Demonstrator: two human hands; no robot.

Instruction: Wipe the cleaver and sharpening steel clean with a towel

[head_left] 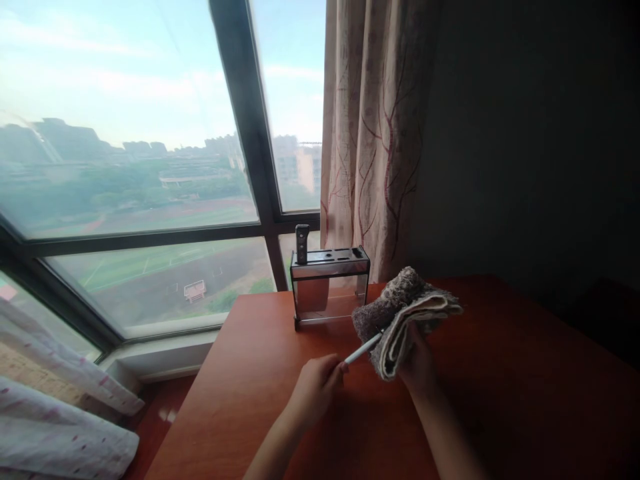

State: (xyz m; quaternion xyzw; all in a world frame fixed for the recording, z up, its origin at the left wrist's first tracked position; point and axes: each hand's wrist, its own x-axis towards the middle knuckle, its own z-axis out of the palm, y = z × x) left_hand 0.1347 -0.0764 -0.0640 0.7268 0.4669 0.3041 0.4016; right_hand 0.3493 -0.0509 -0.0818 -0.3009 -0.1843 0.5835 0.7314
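My left hand is closed around the near end of a slim white rod-like tool, which slants up to the right. Its far end disappears against a folded grey-brown shaggy cloth with a cream edge, so I cannot make out its kind. From below and the right, my right hand grips that cloth, its fingers largely covered by the folds. Just behind the cloth stands a knife block with clear sides and a slotted dark top. A black handle sticks up from its left end.
Both hands are above a reddish-brown wooden table. A large window lies beyond and to the left. A patterned curtain hangs behind the table, and pale spotted fabric is at lower left. The right side is dark.
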